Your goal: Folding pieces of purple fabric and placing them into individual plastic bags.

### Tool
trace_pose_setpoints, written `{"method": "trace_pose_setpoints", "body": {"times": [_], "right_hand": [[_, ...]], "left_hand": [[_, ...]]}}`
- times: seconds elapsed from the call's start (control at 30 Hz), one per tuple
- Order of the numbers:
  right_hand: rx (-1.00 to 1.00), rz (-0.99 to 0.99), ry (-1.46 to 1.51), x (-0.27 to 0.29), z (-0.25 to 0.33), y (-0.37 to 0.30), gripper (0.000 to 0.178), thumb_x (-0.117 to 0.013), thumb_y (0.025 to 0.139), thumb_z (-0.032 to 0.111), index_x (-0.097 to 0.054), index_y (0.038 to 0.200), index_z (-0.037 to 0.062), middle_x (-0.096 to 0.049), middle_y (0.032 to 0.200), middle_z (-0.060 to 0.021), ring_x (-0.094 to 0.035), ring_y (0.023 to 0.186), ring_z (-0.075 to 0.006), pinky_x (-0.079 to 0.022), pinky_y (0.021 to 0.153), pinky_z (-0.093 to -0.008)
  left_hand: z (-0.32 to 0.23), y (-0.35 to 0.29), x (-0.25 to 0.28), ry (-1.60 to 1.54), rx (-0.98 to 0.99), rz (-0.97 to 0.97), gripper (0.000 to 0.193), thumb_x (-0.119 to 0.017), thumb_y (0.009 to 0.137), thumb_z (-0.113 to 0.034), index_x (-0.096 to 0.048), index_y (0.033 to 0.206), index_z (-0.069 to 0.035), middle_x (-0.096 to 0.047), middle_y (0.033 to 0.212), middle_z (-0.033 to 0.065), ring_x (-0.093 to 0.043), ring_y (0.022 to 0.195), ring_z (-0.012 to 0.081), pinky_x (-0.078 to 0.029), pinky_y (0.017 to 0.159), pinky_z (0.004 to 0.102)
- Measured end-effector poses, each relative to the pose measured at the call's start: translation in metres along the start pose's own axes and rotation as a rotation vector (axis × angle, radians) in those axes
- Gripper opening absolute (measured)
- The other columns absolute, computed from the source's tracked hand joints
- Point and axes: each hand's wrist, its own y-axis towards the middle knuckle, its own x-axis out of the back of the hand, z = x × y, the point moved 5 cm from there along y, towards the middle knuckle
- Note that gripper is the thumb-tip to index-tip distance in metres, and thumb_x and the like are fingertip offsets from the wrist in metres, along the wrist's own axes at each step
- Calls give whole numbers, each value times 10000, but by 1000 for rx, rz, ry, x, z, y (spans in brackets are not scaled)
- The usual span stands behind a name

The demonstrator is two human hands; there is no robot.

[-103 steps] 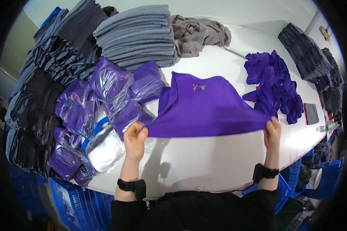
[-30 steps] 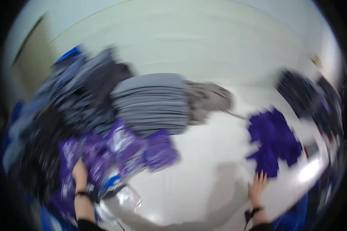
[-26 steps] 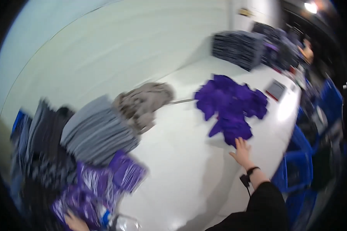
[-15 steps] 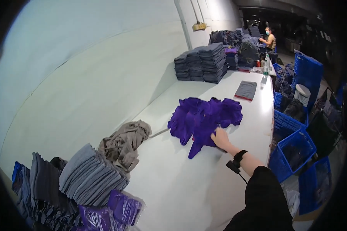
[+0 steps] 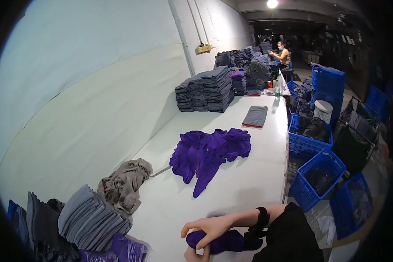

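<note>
Close to me, at the table's near edge, a small purple cloth piece [image 5: 229,243] lies stretched sideways between my hands. My right hand [image 5: 214,225] comes over it from the right, thumb and fingers curled around its left end. Below, my left hand [image 5: 197,255] shows only in part at the lower edge, its fingertips pinching that same end. A dark strap with a small box is on my right wrist. Farther up the white table [image 5: 166,209] a loose heap of purple garments [image 5: 205,153] lies untouched.
A crumpled grey-brown cloth [image 5: 124,181], folded grey stacks [image 5: 91,218] and purple plastic-wrapped packs [image 5: 129,249] line the left. Beyond stand more grey stacks [image 5: 205,89], one folded grey piece [image 5: 255,116] and a bottle [image 5: 277,89]. Blue baskets [image 5: 316,179] stand right; a person [image 5: 284,56] works far back.
My right hand has drawn back from the purple heap toward me with a purple piece. My left hand has come into view at it. The view has tilted up and right.
</note>
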Motion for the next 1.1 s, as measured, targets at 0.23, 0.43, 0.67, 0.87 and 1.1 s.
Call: {"method": "trace_pose_setpoints", "body": {"times": [0.23,0.43,0.67,0.87,1.1], "right_hand": [[-80,189,-112,-20,-54,-6,508,-546,873,294,-410,1217,-54,-540,1113,-113,-452,1062,-171,-354,925,-307],[-313,-412,521,8,-46,12,474,-465,911,377,-502,1180,-10,-566,1080,-75,-538,928,-114,-440,807,-271],[-131,-119,3,-24,-66,25,425,-608,837,264,-465,1114,-25,-540,1069,-79,-492,990,-142,-376,891,-285],[3,-345,-216,0,-61,25,230,-565,845,141,-512,1033,20,-579,953,-73,-534,917,-158,-408,831,-295],[142,-866,236,51,-40,6,181,-597,820,98,-546,962,-3,-557,896,-33,-524,777,-76,-445,709,-229]], "left_hand": [[31,-9,59,-471,327,-297,307,-460,921,-153,-513,1100,91,-582,1028,151,-540,901,198,-444,810,306],[50,-19,60,-321,221,-331,327,-588,832,-160,-533,1068,60,-591,983,159,-546,880,192,-448,773,303],[62,-28,19,-126,217,-2,348,-723,695,-143,-583,975,11,-617,873,116,-579,798,180,-465,694,310],[82,-35,50,-317,211,-79,335,-622,776,-105,-550,1078,19,-593,976,115,-544,910,195,-441,797,313],[98,-55,82,-781,473,-291,305,-516,850,-156,-531,1088,35,-585,991,104,-543,885,179,-445,786,300]]}}
